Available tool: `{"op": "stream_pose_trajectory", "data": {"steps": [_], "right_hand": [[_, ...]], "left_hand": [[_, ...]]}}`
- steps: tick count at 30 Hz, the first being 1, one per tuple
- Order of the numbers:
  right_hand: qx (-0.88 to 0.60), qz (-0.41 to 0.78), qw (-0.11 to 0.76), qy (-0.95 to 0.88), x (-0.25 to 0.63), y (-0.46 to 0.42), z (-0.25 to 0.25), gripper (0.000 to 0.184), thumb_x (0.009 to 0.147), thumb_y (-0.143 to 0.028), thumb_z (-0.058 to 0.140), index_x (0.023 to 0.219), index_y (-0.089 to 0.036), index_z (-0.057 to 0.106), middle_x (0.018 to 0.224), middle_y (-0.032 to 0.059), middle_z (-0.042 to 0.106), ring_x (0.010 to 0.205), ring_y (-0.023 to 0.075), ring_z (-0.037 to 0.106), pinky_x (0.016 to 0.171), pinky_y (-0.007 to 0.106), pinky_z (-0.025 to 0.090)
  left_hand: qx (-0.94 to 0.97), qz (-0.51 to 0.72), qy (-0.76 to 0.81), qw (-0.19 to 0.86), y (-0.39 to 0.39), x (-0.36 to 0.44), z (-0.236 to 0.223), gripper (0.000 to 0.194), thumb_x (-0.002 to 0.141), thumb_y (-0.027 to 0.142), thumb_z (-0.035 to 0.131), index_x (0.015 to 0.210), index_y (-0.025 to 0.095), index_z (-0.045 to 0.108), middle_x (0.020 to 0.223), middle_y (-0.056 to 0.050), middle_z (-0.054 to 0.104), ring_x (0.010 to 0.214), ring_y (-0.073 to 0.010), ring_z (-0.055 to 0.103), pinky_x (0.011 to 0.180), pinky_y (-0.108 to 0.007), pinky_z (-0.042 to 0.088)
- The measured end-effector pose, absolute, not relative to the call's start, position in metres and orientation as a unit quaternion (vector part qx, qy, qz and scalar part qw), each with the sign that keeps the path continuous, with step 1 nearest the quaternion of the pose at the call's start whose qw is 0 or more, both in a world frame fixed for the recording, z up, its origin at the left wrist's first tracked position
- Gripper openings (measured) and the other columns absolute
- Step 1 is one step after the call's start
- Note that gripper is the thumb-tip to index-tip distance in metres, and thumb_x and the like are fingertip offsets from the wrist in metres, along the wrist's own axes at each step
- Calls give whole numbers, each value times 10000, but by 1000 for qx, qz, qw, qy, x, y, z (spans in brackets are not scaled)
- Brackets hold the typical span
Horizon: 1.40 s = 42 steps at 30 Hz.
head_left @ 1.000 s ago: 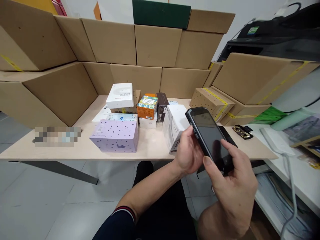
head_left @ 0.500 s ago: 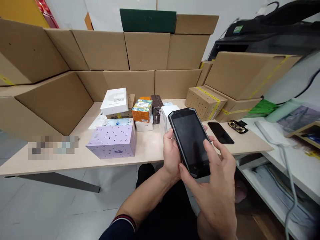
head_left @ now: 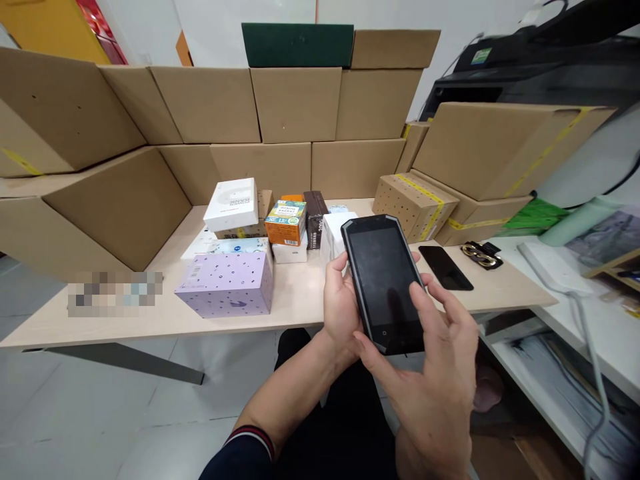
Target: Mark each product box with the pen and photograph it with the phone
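Observation:
A black rugged smartphone (head_left: 384,280) is held tilted over the front of the table, its dark screen facing me. My left hand (head_left: 343,303) is closed around its left side from beneath, with fingertips showing past the right edge. My right hand (head_left: 430,367) grips the lower part: the thumb lies at the bottom left corner and the index finger at the right edge. Behind the smartphone stands a white box (head_left: 336,233), partly hidden by it. To the right, a second black phone (head_left: 446,268) lies flat on the table (head_left: 295,300).
A purple tissue box (head_left: 225,287), a white power bank box (head_left: 231,203) and an orange box (head_left: 287,223) stand left of my hands. Stacked cardboard boxes (head_left: 260,167) wall the back. A gold chain-like item (head_left: 481,255) lies at right, below a black printer (head_left: 525,80).
The view has shifted slightly. The smartphone is turned a little more upright, with both hands still on it.

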State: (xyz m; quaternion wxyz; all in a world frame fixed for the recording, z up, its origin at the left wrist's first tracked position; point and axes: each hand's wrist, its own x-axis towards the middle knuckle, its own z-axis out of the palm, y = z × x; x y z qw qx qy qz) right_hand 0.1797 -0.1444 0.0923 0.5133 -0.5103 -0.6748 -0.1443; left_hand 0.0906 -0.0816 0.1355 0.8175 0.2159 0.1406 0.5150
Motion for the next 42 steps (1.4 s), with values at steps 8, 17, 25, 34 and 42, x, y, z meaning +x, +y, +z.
{"op": "stream_pose_trajectory", "data": {"steps": [8,17,25,34,42], "right_hand": [[-514,-140,511,-675,179,-143,91,779,795,-385,818,1453,-138,480,1466,236,469,1380,355,508,1078,577,508],[-512,-123,515,-677,179,-146,91,773,809,-394,803,1470,-179,465,1482,213,461,1381,354,507,1080,601,495],[-515,-83,496,-695,189,-146,91,867,814,-533,764,1520,-186,400,1488,232,435,1392,377,475,1088,652,458],[-509,32,614,-602,202,-139,73,791,801,-405,769,1501,-219,452,1459,166,543,1326,334,564,1089,624,475],[-604,-79,671,-423,252,-101,53,855,699,-425,804,1448,-108,540,1343,215,650,1213,373,651,1018,565,530]], "left_hand": [[207,501,140,829,-81,90,140,723,966,550,187,1287,90,642,1132,-168,746,1154,-342,689,979,-492,548],[194,508,126,830,-83,88,135,710,959,588,245,1292,102,641,1132,-158,750,1171,-341,686,994,-487,548],[178,521,125,825,-88,93,138,690,960,572,228,1167,102,690,1202,-162,729,1209,-355,666,1031,-507,525],[316,540,128,770,-88,107,126,633,985,607,303,1216,137,659,1328,-122,682,1324,-341,583,1130,-490,452],[714,600,257,254,-98,94,103,526,944,359,584,1455,257,518,1507,-107,549,1384,-338,505,1185,-558,330]]}}
